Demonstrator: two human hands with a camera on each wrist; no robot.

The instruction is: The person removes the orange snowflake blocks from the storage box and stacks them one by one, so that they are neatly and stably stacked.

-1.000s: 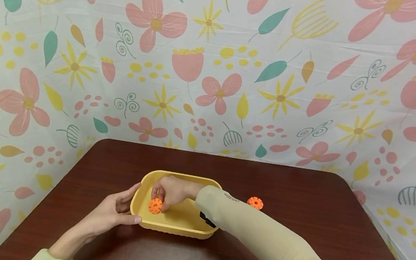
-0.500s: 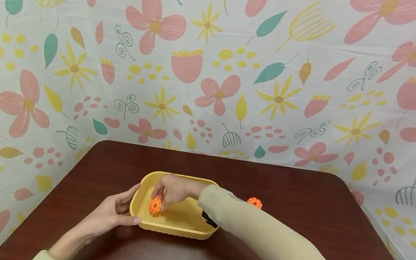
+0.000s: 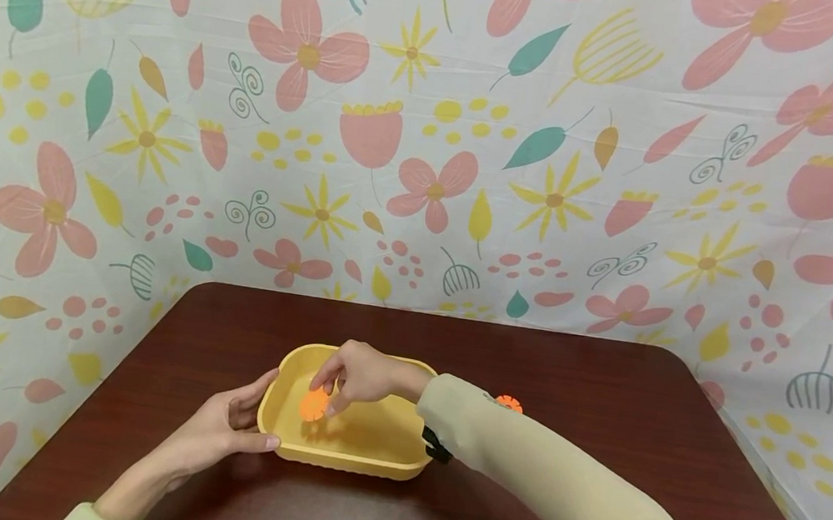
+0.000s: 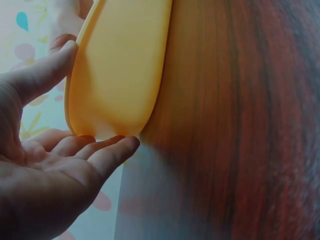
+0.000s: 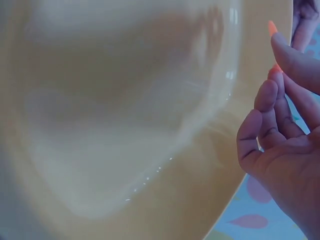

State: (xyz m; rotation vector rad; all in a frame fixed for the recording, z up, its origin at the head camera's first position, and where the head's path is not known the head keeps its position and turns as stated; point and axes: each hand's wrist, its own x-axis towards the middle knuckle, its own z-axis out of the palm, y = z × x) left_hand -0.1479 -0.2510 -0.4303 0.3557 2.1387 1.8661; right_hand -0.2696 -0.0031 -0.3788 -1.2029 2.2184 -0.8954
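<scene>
A yellow rectangular plastic bin (image 3: 359, 462) with rounded corners stands on the table, also filling much of both wrist views. My left hand (image 3: 215, 433) holds its left end, thumb at the near rim and fingers along the outer side; the left wrist view shows the same hold on the bin (image 4: 120, 65). Over the bin's left part, my right hand (image 3: 364, 372) pinches an orange notched plastic disc (image 3: 313, 406) between thumb and fingers. In the right wrist view only the edge of the disc (image 5: 272, 28) shows. The disc casts a shadow on the bin floor below.
A second orange notched disc (image 3: 510, 403) lies on the table right of the bin, partly hidden by the right sleeve (image 3: 519, 446). The dark brown table (image 3: 601, 378) reaches back to a flower-patterned cloth (image 3: 429, 127).
The right hand has risen slightly and shifted right, lifting the orange disc and tilting it off the bin floor. The left hand stays at the bin's end.
</scene>
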